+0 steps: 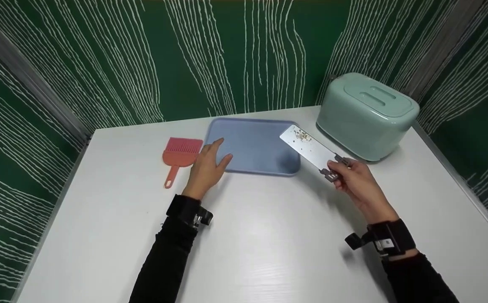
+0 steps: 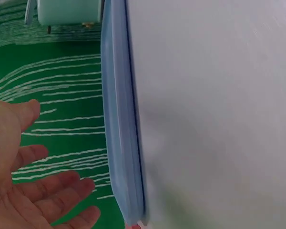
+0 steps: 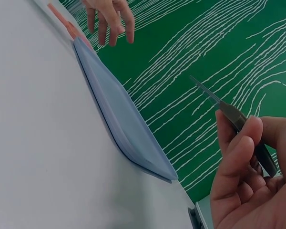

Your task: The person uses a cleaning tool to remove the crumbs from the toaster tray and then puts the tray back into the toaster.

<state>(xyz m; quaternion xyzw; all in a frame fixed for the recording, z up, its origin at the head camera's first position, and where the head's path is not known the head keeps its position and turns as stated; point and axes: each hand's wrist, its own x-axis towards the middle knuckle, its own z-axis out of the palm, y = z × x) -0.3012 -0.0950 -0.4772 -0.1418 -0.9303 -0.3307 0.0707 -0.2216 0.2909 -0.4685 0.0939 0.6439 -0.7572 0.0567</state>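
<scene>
My right hand pinches a flat, pale crumb tray by its grey end, thumb on top. Brownish crumbs lie mostly towards its far end. It is held above the table and overlaps the right edge of a blue serving tray in the head view. In the right wrist view, the crumb tray appears almost edge-on. Fingers spread and holding nothing, my left hand hovers by the blue tray's left edge. Left of that hand lies a small brush with red bristles and an orange handle.
A mint-green toaster stands at the back right, close to the blue tray. Green walls with white wavy lines enclose the white table at the back and sides.
</scene>
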